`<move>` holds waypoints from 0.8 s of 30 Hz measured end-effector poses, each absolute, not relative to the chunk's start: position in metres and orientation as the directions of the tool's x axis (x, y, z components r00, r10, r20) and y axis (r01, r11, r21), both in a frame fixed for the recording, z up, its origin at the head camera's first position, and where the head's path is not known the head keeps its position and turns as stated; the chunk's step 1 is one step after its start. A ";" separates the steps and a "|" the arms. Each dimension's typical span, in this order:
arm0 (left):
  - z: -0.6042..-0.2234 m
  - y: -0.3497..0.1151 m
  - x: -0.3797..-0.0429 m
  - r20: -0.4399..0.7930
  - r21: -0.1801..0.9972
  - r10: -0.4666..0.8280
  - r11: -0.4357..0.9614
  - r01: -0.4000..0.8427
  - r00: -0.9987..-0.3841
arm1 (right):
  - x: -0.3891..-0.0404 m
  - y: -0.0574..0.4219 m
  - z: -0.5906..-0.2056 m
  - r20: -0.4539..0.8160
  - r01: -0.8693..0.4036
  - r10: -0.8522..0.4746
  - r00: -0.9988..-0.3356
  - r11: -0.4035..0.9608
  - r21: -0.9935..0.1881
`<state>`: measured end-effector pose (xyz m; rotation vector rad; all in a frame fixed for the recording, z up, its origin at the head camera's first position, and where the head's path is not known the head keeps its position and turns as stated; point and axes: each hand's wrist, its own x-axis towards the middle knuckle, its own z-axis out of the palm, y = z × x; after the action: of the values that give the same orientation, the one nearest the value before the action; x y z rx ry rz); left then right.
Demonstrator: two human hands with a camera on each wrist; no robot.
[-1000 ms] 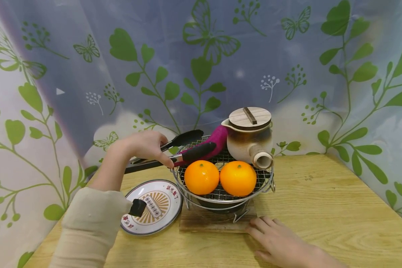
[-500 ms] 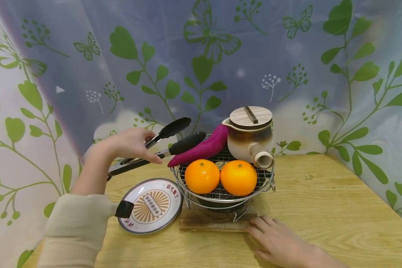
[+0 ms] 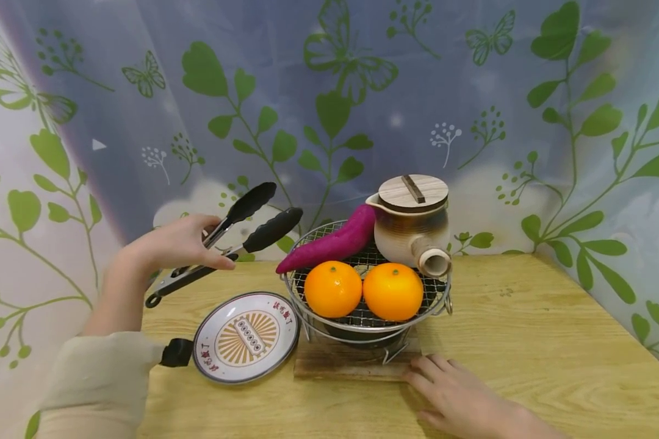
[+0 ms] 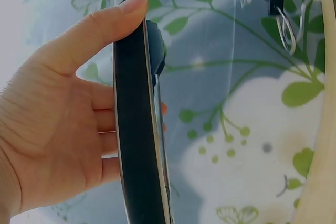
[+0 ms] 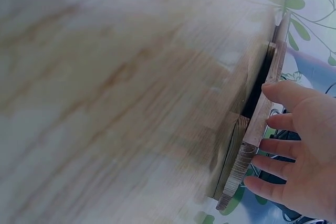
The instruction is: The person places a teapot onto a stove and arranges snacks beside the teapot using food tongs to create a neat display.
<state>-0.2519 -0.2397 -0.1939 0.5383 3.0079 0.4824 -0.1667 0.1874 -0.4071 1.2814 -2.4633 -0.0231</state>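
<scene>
My left hand grips black-and-silver kitchen tongs about the middle, thumb on the near arm and fingers on the far arm. In the left wrist view the thumb lies along the tongs' black handle. The black tips are spread, with nothing between them, left of the round wire grill. A purple sweet potato lies across the grill's back left, behind two oranges. My right hand touches the front right corner of the wooden board under the grill, its fingers extended in the right wrist view.
A clay teapot with a wooden lid stands at the grill's back right, its hollow side handle pointing forward. Left of the grill lies a white patterned plate on the wooden table. A leaf-and-butterfly curtain hangs behind.
My left hand has drawn the tongs leftward, away from the grill and the sweet potato, and their tips now point further up. The sweet potato stays on the grill. My right hand has not moved.
</scene>
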 end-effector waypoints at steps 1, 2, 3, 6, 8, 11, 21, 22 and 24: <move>-0.195 -0.243 -0.252 0.014 0.313 0.340 0.892 0.327 -0.940 | -0.167 0.188 -0.407 0.311 -0.787 -0.794 -0.522 0.589 0.183; -0.197 -0.247 -0.252 0.023 0.314 0.334 0.893 0.324 -0.942 | -0.167 0.188 -0.406 0.311 -0.786 -0.795 -0.521 0.589 0.187; -0.199 -0.251 -0.251 0.030 0.317 0.326 0.894 0.318 -0.945 | -0.167 0.188 -0.406 0.308 -0.785 -0.795 -0.522 0.589 0.191; -0.208 -0.264 -0.250 0.040 0.326 0.298 0.898 0.295 -0.954 | -0.167 0.189 -0.405 0.287 -0.786 -0.798 -0.530 0.589 0.187; -0.215 -0.273 -0.250 0.046 0.321 0.278 0.905 0.278 -0.959 | -0.167 0.188 -0.405 0.269 -0.787 -0.799 -0.538 0.590 0.178; -0.226 -0.285 -0.250 0.047 0.321 0.244 0.915 0.245 -0.969 | -0.167 0.188 -0.405 0.255 -0.785 -0.796 -0.550 0.596 0.169; -0.262 -0.318 -0.249 0.074 0.300 0.100 0.947 0.118 -0.992 | -0.165 0.187 -0.406 0.294 -0.767 -0.788 -0.541 0.606 0.213; -0.266 -0.321 -0.248 0.068 0.291 0.074 0.952 0.090 -0.995 | -0.165 0.187 -0.406 0.294 -0.768 -0.790 -0.538 0.603 0.215; -0.274 -0.327 -0.246 0.060 0.268 0.020 0.963 0.036 -0.998 | -0.165 0.188 -0.406 0.293 -0.769 -0.792 -0.536 0.601 0.217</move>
<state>-0.2465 -0.3268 -0.2739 0.0453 3.1679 0.4345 -0.1652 0.1875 -0.4059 1.2573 -2.4705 -0.0862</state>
